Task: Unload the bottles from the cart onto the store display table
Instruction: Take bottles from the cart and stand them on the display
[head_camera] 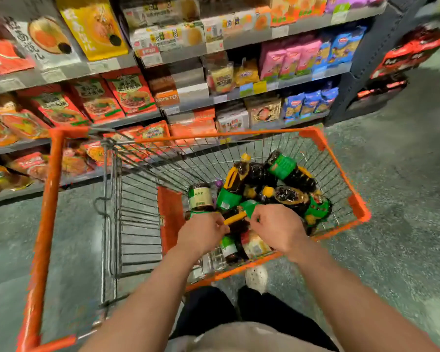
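Observation:
An orange-rimmed wire cart [335, 158] holds several dark bottles with green labels and yellow handles and caps, piled on their sides. One large dark bottle [254, 174] lies at the far middle, another [292, 196] to its right, and a jar with a pale label [200, 198] stands at the left. Both hands reach into the basket over the near bottle with the yellow handle [235, 218]. My left hand [201, 235] has curled fingers at the handle's left end. My right hand [277, 229] has curled fingers at its right end, against the green label.
Grey store shelves [239, 44] packed with snack packets rise behind the cart. A second orange cart frame [48, 199] stands at the left. The speckled grey floor [404, 174] opens to the right. My legs and a white shoe [256, 276] are below the cart.

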{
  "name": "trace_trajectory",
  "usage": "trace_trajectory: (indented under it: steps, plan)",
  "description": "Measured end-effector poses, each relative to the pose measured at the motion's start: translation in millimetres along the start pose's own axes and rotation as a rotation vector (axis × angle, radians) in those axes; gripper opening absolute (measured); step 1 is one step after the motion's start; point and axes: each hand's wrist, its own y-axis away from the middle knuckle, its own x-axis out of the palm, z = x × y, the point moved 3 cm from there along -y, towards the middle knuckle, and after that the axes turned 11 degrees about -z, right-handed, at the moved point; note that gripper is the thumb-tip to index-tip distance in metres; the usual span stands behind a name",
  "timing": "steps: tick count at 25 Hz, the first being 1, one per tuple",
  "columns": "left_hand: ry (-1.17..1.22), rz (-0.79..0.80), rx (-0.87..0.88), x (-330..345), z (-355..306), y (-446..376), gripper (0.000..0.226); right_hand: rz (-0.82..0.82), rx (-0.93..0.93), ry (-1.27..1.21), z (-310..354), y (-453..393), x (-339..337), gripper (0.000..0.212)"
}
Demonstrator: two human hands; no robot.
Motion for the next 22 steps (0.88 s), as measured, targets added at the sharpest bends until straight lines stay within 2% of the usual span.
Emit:
trace_trajectory:
  steps: [4,8,11,15,16,19,22]
  plan:
    - [-0.060,0.048,-0.180,50,28,-38,0.034,0.162,-0.032,0.100,-23,-47,52,0.022]
    - [-0.059,0.060,-0.333,85,59,-74,0.035,0.236,-0.086,0.113,-19,-79,102,0.019]
    - [0.011,0.220,-0.337,108,69,-93,0.035,0.344,-0.083,0.109,-17,-94,138,0.033]
    - [0.017,0.358,-0.307,127,78,-103,0.026,0.400,-0.111,0.255,-14,-102,169,0.033]
    - [0.004,0.370,-0.302,127,79,-102,0.030,0.420,-0.138,0.291,-12,-102,172,0.034]
    - [-0.036,0.311,-0.275,111,69,-100,0.041,0.447,-0.192,0.364,-15,-106,164,0.036]
    - [-0.048,0.205,-0.198,67,30,-101,0.043,0.375,-0.181,0.333,-22,-111,132,0.029]
